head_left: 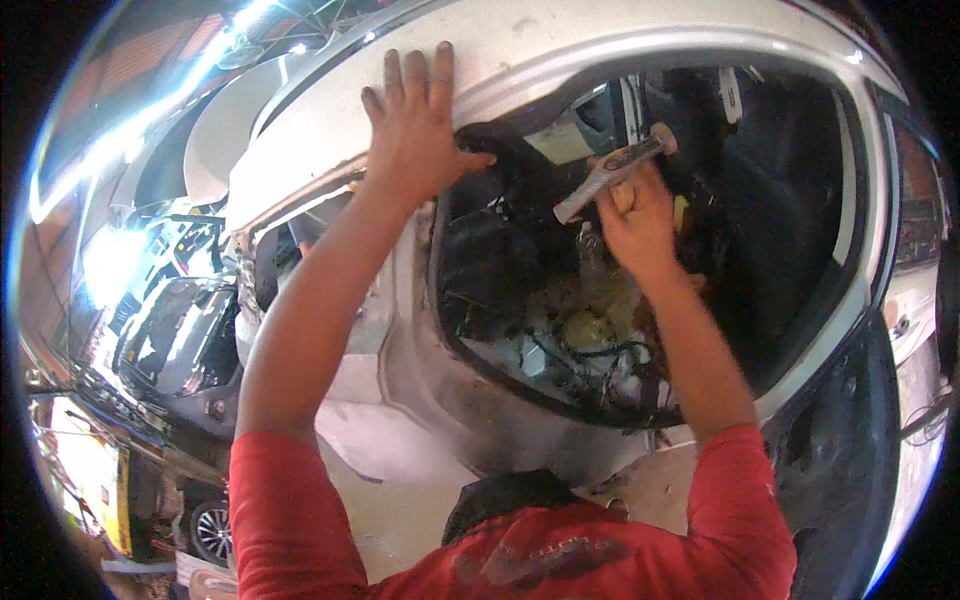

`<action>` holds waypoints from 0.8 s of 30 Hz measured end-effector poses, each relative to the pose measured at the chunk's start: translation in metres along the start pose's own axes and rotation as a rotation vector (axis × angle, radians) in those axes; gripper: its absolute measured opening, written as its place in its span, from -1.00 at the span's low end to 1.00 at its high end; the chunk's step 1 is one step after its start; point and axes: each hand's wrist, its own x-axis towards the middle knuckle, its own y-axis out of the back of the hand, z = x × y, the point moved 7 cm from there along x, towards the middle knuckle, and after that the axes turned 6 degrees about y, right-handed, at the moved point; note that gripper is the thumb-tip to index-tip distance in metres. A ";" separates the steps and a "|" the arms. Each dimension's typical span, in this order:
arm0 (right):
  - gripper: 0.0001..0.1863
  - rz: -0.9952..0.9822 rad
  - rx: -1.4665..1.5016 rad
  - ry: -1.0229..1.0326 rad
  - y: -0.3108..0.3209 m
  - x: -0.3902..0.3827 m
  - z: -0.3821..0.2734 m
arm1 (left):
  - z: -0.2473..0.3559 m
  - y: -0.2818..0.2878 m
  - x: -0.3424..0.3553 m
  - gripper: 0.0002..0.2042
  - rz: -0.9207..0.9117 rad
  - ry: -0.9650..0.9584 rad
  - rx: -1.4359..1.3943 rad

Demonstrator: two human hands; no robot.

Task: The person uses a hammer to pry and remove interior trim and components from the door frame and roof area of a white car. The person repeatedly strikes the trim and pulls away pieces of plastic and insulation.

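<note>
My left hand [415,150] lies flat on the pale roof [520,50] of a car body, fingers spread, thumb reaching over the edge of the opening. In my right hand [640,220] is a hammer [615,175]. Its metal head slants across above my fist, with a round face at the upper right end. The fist mostly hides the handle. I hold the hammer within the car's side opening, below the roof edge; I cannot tell whether it touches anything. A dark rubber-like strip [500,385] runs along the opening's lower rim.
Inside the car are a dark seat [770,190] and loose wiring [610,350]. A dark door panel [840,450] stands at the right. Another car with a dark rear window [180,330] is at the left, and a wheel [212,530] shows at the lower left.
</note>
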 end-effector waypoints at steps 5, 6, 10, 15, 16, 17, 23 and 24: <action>-0.25 -0.309 -0.394 0.435 0.033 0.113 -0.032 | 0.019 0.001 0.012 0.47 -0.066 0.109 0.079; -0.23 -0.370 -0.424 0.518 0.027 0.120 -0.023 | 0.021 0.000 0.015 0.46 -0.059 0.120 0.072; -0.20 -0.513 -0.505 0.632 0.003 0.124 -0.004 | 0.025 -0.001 0.011 0.40 -0.015 0.132 -0.003; -0.43 -0.457 -0.553 0.635 -0.016 0.142 -0.014 | 0.026 -0.005 0.013 0.41 -0.066 0.150 0.069; -0.48 -0.425 -0.562 0.662 -0.016 0.143 -0.018 | 0.028 -0.003 0.014 0.39 -0.081 0.158 0.079; -0.52 -0.393 -0.560 0.694 -0.017 0.143 -0.025 | 0.028 -0.001 0.013 0.39 -0.092 0.165 0.081; -0.67 -0.537 -0.568 0.750 -0.014 0.142 -0.042 | 0.025 -0.003 0.010 0.39 -0.076 0.158 0.061; -0.68 -0.575 -0.576 0.750 -0.015 0.139 -0.043 | 0.024 -0.003 0.009 0.35 -0.035 0.137 0.043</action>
